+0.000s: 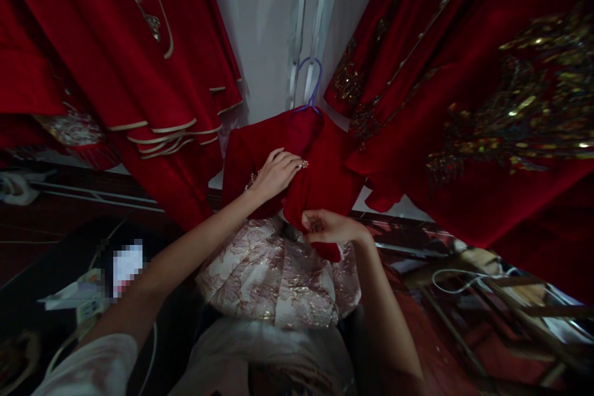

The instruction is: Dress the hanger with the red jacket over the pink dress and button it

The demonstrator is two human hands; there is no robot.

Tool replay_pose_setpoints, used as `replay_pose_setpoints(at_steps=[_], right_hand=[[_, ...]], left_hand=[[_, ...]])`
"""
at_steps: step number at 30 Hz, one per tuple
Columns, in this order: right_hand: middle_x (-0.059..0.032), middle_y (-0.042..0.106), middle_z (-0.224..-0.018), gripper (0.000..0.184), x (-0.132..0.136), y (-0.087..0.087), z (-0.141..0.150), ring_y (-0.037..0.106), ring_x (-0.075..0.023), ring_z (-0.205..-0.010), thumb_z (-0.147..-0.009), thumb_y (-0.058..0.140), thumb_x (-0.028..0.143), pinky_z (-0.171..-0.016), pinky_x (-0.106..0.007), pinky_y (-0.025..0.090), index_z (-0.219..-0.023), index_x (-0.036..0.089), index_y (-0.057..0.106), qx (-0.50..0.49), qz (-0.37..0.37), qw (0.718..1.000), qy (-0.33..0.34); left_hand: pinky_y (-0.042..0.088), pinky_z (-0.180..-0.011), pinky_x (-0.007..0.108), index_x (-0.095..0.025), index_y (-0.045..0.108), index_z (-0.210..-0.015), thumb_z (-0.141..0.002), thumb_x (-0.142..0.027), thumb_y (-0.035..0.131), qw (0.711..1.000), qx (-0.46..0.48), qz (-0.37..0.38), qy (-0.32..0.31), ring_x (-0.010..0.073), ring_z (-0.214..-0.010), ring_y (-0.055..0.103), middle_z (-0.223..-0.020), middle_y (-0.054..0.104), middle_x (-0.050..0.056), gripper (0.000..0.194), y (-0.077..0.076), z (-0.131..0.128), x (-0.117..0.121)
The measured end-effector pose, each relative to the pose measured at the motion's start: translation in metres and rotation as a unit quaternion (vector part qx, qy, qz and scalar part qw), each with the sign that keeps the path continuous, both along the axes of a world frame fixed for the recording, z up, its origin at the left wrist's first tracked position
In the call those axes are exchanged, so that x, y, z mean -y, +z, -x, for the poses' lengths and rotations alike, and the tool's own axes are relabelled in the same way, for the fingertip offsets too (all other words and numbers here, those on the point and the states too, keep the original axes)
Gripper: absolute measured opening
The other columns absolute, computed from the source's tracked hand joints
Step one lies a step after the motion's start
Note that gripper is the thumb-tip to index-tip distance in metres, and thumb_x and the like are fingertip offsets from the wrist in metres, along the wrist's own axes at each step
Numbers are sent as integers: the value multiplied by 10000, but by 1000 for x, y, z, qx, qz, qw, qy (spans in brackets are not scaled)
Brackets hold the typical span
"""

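A red jacket (331, 154) hangs in front of me from a purple hanger (320, 77). My left hand (278, 173) lies over the jacket's front, fingers stretched out and close together. Small pearl-like beads (303, 164) show at its fingertips, and a beaded trim (251, 181) shows beside its wrist. Lower down, my right hand (327, 226) has its fingers curled around the jacket's lower front edge; the exact grip is partly hidden. Below the jacket spreads a pale pink and white brocade garment (278, 272) with a shiny raised pattern.
Red garments with pale piping (153, 74) hang at the left, and sequined red garments (524, 111) at the right. The hanger hooks onto white metal bars (306, 18). A dark surface with a power strip (88, 300) and cables is lower left. Wooden frames (457, 328) stand lower right.
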State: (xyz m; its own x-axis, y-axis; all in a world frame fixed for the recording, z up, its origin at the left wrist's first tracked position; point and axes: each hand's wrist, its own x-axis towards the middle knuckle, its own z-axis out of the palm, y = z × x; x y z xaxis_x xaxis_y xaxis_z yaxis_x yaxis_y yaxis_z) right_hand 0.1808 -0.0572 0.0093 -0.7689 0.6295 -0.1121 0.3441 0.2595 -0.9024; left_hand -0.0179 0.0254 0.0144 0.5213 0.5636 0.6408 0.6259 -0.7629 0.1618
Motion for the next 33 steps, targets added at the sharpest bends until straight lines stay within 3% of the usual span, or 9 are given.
replay_pose_setpoints(at_steps=[5,9,15,20,22,25,29,31,33], right_hand=[[44,423,-699,198,0,2,-2,390,-78,-633,-719,624,208,-565,-204,332,-748,182,429,9,1,1000,6],[42,435,-707,197,-1,-2,0,402,-78,-638,-735,625,226,-571,-210,330,-763,177,436,19,-4,1000,4],[50,453,-685,237,1,0,1,420,-73,-611,-744,658,270,-560,-216,350,-758,176,441,12,12,1000,-9],[-9,597,-789,232,6,11,3,553,-107,-707,-779,656,320,-656,-252,454,-878,161,519,-8,43,999,-11],[-24,615,-831,224,7,14,3,578,-119,-755,-804,635,343,-717,-280,486,-907,168,540,-25,17,999,-27],[-51,599,-989,216,5,16,3,584,-147,-913,-830,604,382,-819,-320,510,-939,198,571,-61,-96,987,-111],[-78,466,-1288,281,-8,22,15,437,-197,-1249,-825,609,396,-1022,-380,429,-1052,239,557,-167,-259,907,-288],[-80,415,-1371,363,-18,29,28,373,-193,-1320,-844,576,421,-1093,-388,355,-1156,247,511,-221,-279,882,-309],[-78,383,-1428,484,-30,35,45,338,-188,-1354,-859,525,484,-1128,-385,301,-1273,249,438,-244,-260,893,-274]], left_hand=[[335,-1011,422,-215,656,-1032,-909,-299,482,999,-23,11,-30,199,-1069,529,-1092,645,51,229,21,11,-7],[336,-999,412,-214,660,-989,-893,-333,518,996,-64,8,-64,188,-1039,533,-1044,649,43,209,36,17,-14],[290,-1081,444,-184,634,-921,-851,-288,563,991,-99,-34,-86,164,-938,565,-919,641,23,144,38,11,-20],[270,-1124,469,-172,616,-902,-849,-248,536,988,-106,-71,-91,149,-847,588,-815,638,6,123,37,6,-22],[267,-1132,472,-168,614,-892,-859,-228,510,986,-110,-90,-87,146,-828,593,-805,643,7,125,36,6,-22],[266,-1139,470,-172,612,-852,-882,-206,462,981,-125,-125,-79,138,-790,593,-763,640,3,157,36,7,-21],[285,-1126,465,-179,607,-881,-910,-216,423,975,-157,-145,-60,138,-802,606,-775,650,7,190,36,7,-21],[346,-1079,432,-159,601,-947,-918,-230,415,975,-183,-119,-40,146,-846,623,-861,672,39,201,36,5,-22],[440,-958,385,-129,594,-1005,-913,-233,412,974,-219,-56,6,169,-857,642,-934,682,84,229,35,4,-24]])
